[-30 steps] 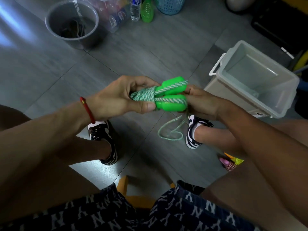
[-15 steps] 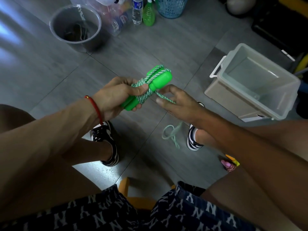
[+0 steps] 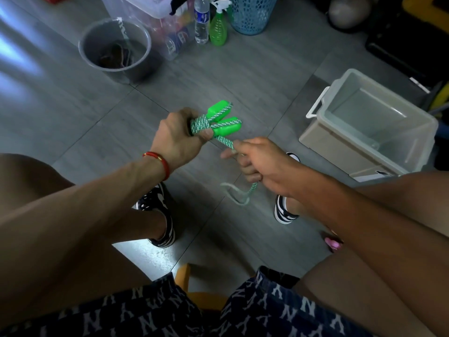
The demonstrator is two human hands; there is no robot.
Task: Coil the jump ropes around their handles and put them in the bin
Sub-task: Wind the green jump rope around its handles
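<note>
left hand (image 3: 177, 139) gripping green handles (image 3: 224, 121), right hand (image 3: 257, 161) pulling rope (image 3: 224, 142)

— What does the left hand (image 3: 178, 139) hold?

— It grips the two green handles (image 3: 224, 121), side by side, with the speckled rope (image 3: 200, 124) coiled round them.

— And the right hand (image 3: 257, 161)?

— It pinches the rope's free length, pulled taut from the coil; a loose loop hangs below. The clear bin (image 3: 369, 125) stands on the floor to the right.
</note>
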